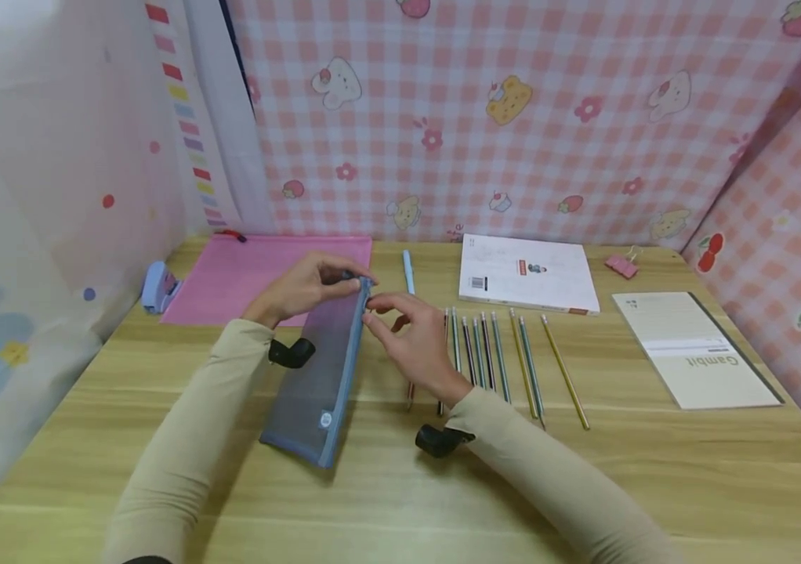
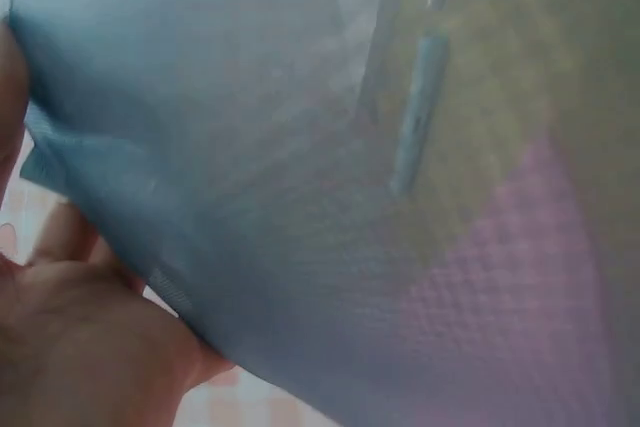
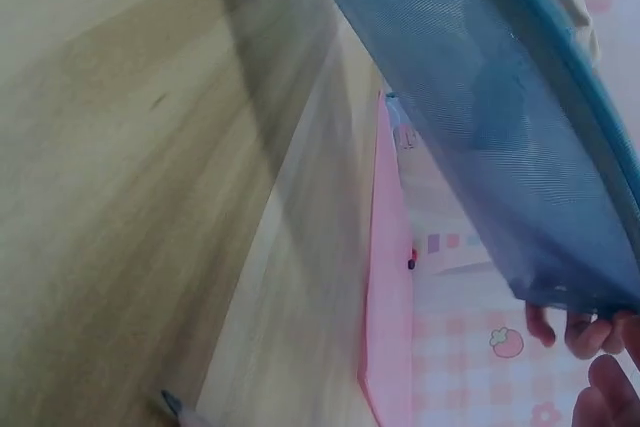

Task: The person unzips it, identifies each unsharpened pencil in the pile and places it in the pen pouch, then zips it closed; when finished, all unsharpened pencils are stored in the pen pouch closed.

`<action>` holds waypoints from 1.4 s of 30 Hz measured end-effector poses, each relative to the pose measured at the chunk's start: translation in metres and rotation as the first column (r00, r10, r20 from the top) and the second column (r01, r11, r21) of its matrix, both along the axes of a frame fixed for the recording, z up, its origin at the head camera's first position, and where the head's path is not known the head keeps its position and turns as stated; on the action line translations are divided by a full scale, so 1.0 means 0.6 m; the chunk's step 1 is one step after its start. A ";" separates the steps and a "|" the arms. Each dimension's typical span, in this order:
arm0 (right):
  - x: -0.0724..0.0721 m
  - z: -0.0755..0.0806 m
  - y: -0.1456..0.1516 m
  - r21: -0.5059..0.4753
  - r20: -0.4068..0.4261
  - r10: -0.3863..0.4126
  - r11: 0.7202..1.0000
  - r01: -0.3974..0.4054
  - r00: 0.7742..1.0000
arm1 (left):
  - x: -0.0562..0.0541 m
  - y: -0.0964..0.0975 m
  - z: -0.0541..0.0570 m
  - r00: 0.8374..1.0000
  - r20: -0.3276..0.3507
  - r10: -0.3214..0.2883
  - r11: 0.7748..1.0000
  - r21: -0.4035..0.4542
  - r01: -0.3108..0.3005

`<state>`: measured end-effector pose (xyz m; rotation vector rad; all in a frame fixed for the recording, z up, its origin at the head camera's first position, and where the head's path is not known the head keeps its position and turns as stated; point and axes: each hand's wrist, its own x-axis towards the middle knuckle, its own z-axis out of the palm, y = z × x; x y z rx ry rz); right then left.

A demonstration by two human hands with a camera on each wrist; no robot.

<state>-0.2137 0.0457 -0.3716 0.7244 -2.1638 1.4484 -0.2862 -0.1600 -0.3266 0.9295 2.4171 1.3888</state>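
Note:
A blue see-through mesh zip pouch (image 1: 312, 384) hangs slanted over the table, a small round label near its lower end. My left hand (image 1: 298, 290) grips its upper corner, thumb along the zip edge. From the right, my right hand (image 1: 414, 337) pinches at the top end of the zip with thumb and forefinger. In the left wrist view the mesh (image 2: 250, 167) fills most of the picture, with the left hand (image 2: 90, 337) at its edge. The right wrist view shows the pouch (image 3: 490, 117) from below, fingertips (image 3: 585, 332) at its end.
Several pencils (image 1: 527, 364) lie in a row right of the pouch, beside a light blue pen (image 1: 408, 270). Behind are a pink folder (image 1: 231, 274), a blue tape dispenser or stapler (image 1: 157, 288), a white book (image 1: 527, 274), a pink binder clip (image 1: 621, 266) and a cream notebook (image 1: 683, 337).

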 end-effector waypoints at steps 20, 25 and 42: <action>0.028 0.005 0.011 0.163 -0.012 -0.012 0.987 0.014 1.000 | -0.029 0.002 -0.010 0.980 0.072 0.184 0.981 0.056 -0.188; 0.050 0.004 0.015 0.213 -0.040 0.018 0.977 -0.009 0.999 | -0.042 -0.001 -0.006 0.963 0.088 0.255 0.962 0.078 -0.262; 0.128 0.014 0.029 0.252 -0.094 0.125 0.963 -0.098 0.988 | -0.064 -0.015 -0.025 0.929 0.195 0.314 0.908 0.224 -0.354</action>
